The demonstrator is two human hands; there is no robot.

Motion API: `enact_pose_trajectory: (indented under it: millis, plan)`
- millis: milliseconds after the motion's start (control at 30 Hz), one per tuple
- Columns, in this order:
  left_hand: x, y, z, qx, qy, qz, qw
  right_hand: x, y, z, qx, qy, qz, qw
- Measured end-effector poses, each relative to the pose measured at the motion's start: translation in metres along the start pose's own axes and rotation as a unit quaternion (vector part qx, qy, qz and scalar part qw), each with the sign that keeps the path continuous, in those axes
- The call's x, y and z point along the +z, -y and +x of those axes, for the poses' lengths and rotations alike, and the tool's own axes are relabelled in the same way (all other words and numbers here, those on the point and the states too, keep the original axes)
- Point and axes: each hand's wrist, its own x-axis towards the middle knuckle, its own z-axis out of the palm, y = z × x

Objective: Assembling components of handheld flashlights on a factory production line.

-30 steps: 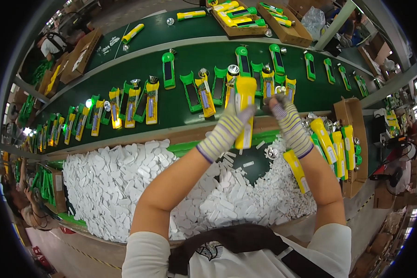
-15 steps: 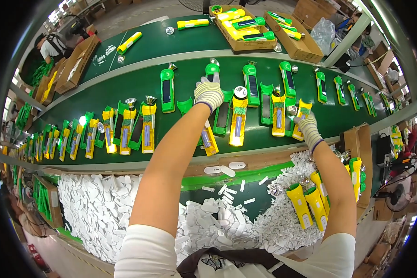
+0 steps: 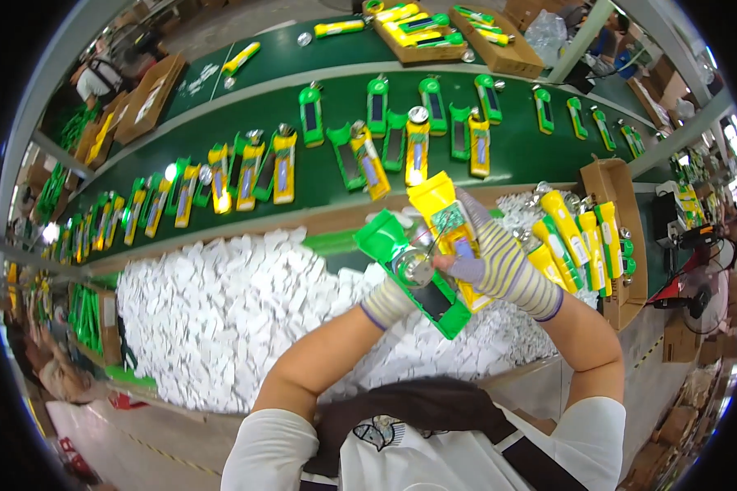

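Note:
Both my hands wear striped knit gloves and are over the heap of white parts. My left hand (image 3: pixel 391 304) grips a green flashlight half-shell (image 3: pixel 380 236) with a dark panel; its fingers are mostly hidden behind the shell. My right hand (image 3: pixel 512 266) holds a yellow flashlight half (image 3: pixel 434 193), thumb across its front. Inside this half are a green circuit board (image 3: pixel 448 218) and an orange-purple cell. A round silver lamp head (image 3: pixel 415 268) lies between the two halves, over the green shell, by my right thumb. Thin wires show near the lamp head.
Opened yellow and green flashlight halves stand along the green conveyor (image 3: pixel 246 221), some lamps lit. White plastic parts (image 3: pixel 213 319) heap in front of it. Yellow flashlights (image 3: pixel 563 225) lie at right beside a cardboard box (image 3: pixel 626 192). Filled boxes (image 3: pixel 422 51) stand beyond.
Both hands have come back from the conveyor toward my body. The right has lifted a yellow half off the belt; the left now holds a green half-shell. The view has shifted.

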Motion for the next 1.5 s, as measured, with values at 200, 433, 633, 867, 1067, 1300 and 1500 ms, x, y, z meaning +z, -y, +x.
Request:
enact_pose_trajectory:
  millis: [200,433,633,867,1067,1300,1500]
  plan:
    - [-0.012,0.01,-0.125,-0.026,-0.151,-0.097,0.983,0.076,-0.007,-0.022,-0.26,0.071,-0.382,0.884]
    - [-0.01,0.021,-0.174,-0.063,-0.088,-0.191,0.976,0.098,-0.012,-0.002,-0.199,0.076,-0.181,0.96]
    - [-0.006,0.024,-0.197,-0.054,-0.131,-0.23,0.963,0.112,-0.012,-0.017,-0.226,-0.044,-0.31,0.923]
    - [-0.018,-0.011,-0.214,0.092,-0.264,-0.011,0.96,0.148,-0.017,-0.06,-0.021,0.317,-0.072,0.945]
    - [0.002,-0.052,-0.229,0.085,-0.354,-0.049,0.93,0.149,-0.106,0.069,-0.27,0.133,-0.393,0.869]
    - [0.01,-0.067,-0.228,0.082,-0.357,0.074,0.928,0.17,-0.079,0.097,-0.298,0.174,-0.454,0.822]
    - [0.026,-0.06,-0.207,0.039,-0.338,0.338,0.877,0.134,0.003,0.024,-0.546,0.152,-0.29,0.771]
